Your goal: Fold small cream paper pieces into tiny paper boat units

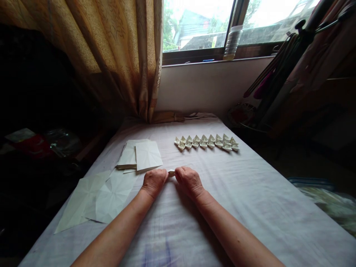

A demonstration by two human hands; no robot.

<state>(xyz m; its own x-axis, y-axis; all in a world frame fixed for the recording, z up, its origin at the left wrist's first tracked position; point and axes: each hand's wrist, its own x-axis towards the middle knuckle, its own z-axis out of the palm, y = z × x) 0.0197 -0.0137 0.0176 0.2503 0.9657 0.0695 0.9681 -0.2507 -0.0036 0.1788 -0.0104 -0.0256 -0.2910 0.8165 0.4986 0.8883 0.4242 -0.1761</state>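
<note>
Both hands are closed on one small folded paper piece [171, 173], mostly hidden between the fingers. My left hand [155, 181] grips its left end. From the other side, my right hand [189, 180] grips its right end. Just beyond the left hand lies a stack of square paper sheets [129, 154], with one creased sheet [148, 155] on top, skewed to the right. Beyond the right hand stand several small folded paper boats [204, 142] in two close rows.
Loose creased sheets [114, 196] lie left of my left forearm, overlapping. A pale cloth [250, 215] covers the table. A patterned curtain [122, 48] hangs at the back left. On the windowsill stands a clear plastic bottle [233, 42]. Dark clutter flanks both sides.
</note>
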